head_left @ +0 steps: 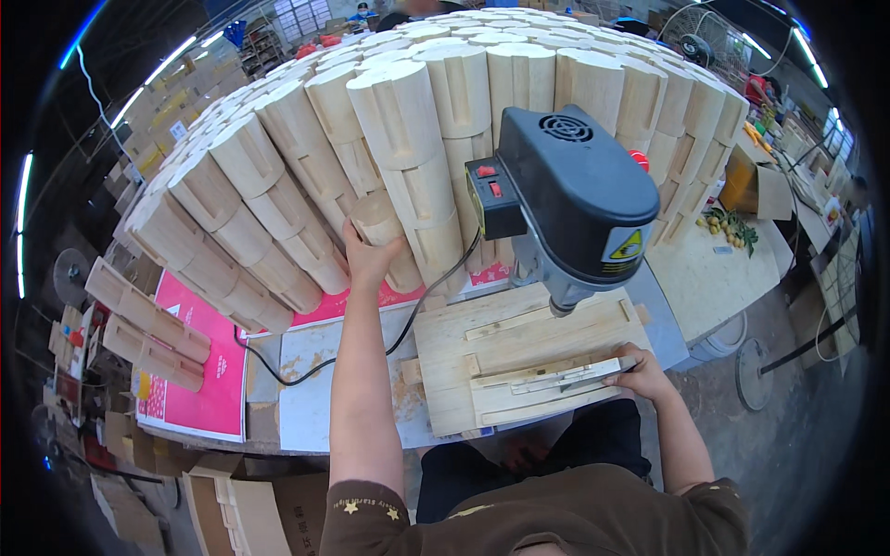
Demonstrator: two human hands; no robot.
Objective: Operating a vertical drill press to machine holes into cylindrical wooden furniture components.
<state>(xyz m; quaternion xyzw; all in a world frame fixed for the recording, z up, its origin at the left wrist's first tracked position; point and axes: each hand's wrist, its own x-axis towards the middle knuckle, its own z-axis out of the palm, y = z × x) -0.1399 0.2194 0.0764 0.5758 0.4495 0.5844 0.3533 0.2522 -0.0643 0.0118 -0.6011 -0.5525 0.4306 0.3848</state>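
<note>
Forward and to the left, my left hand (369, 255) is wrapped round a short pale wooden cylinder (375, 215) at the foot of the stacked wood. My right hand (640, 372) has its fingers closed on the right end of a thin, flat strip (579, 375), greyish near the fingers; its exact kind I cannot make out. That strip lies along the wooden fixture board (445, 338), which carries several narrow wooden rails. Over the board's far side hangs the black head of a bench drill (579, 190), its chuck (562, 304) pointing down.
Tall stacks of grooved wooden cylinders (399, 120) wall off the table's far side. A black cable (371, 357) loops past my left forearm. Two grooved pieces (153, 320) lie on pink sheeting (222, 361). A cardboard box (264, 510) sits below left, a white bucket (723, 338) at right.
</note>
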